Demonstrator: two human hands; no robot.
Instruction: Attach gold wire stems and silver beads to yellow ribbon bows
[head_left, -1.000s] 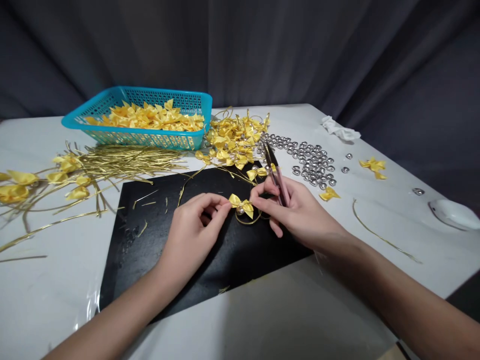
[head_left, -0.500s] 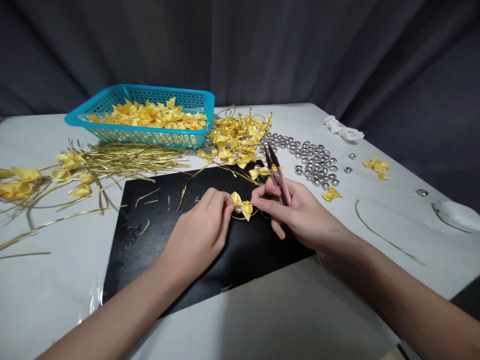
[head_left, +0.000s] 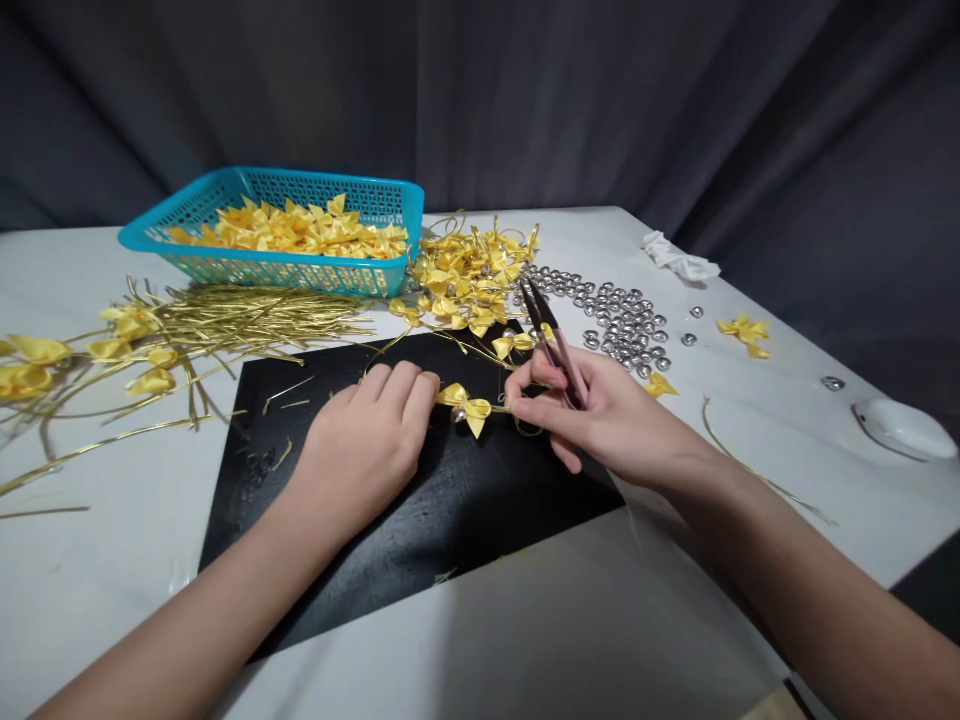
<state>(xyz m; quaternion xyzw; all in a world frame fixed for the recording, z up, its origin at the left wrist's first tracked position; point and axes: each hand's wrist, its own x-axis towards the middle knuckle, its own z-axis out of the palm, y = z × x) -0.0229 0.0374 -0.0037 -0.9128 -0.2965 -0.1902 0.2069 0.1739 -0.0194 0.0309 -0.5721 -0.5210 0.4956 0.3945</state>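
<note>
A yellow ribbon bow (head_left: 469, 408) with a small silver bell (head_left: 458, 415) is held between my hands above a black board (head_left: 480, 510). My left hand (head_left: 375, 425) is closed at the bow's left side; its fingertips are hidden, but it seems to grip the gold cord there. With thumb and forefinger, my right hand (head_left: 577, 405) pinches the gold cord (head_left: 500, 408) to the right of the bow. Thread snips (head_left: 551, 335) with pink handles and dark blades also rest in that hand, blades pointing up and away.
Behind the board stands a blue basket (head_left: 300, 258) full of yellow bows. Gold cords (head_left: 255, 318) lie in front of it, finished bows (head_left: 472, 275) in a heap beside it. Silver bells (head_left: 622, 320) are scattered to the right, near a crumpled tissue (head_left: 679, 258) and a white dish (head_left: 904, 430).
My left hand has moved left and turned palm down, with its knuckles up. The cord right of the bow now shows as a straight stretch. The right hand keeps its pinch and the snips.
</note>
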